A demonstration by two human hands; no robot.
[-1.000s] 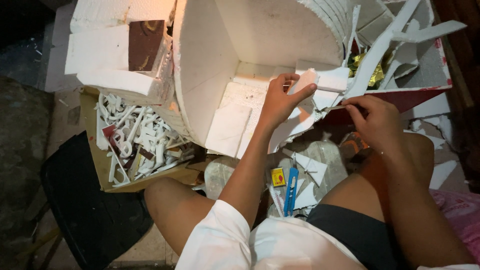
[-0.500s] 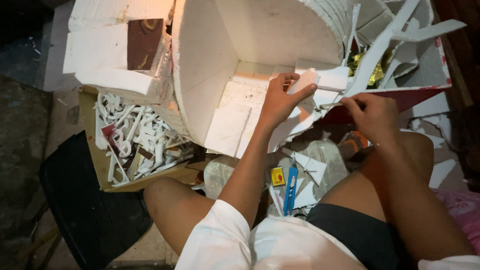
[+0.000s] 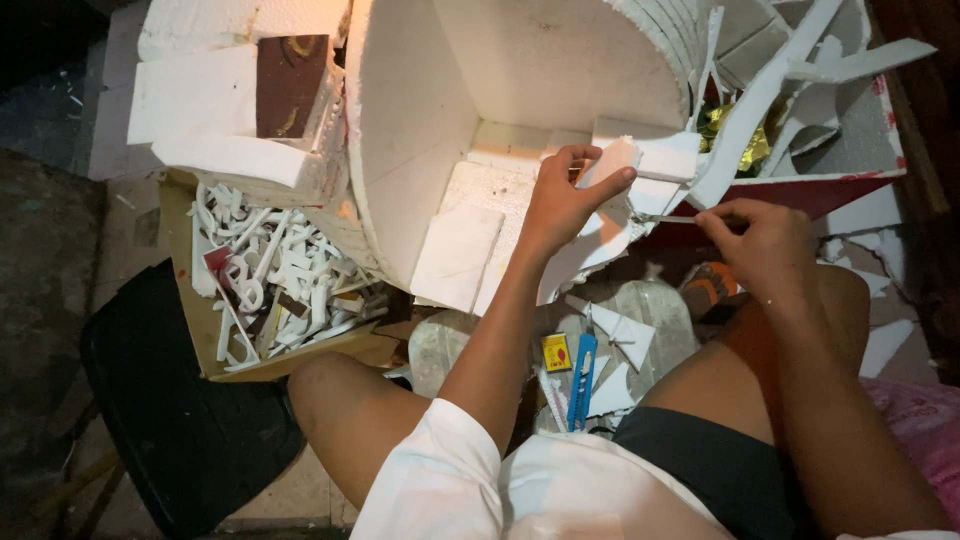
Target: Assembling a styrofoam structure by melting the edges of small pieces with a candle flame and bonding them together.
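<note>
Seemingly to steady it for cutting, the left hand closes around a white foam block while the right hand pinches a thin blade beside it.

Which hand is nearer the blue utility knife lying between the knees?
Right, though not by much. The blue utility knife lies below both hands: the right hand is up to its right, the left hand farther up, gripping a white foam block.

Foam block under my left hand was white polystyrene, matt and grainy. Thin blade in my right hand looked metallic, dull. Blue cutter was glossy plastic. Tray of foam letters was brown cardboard, matt.
</note>
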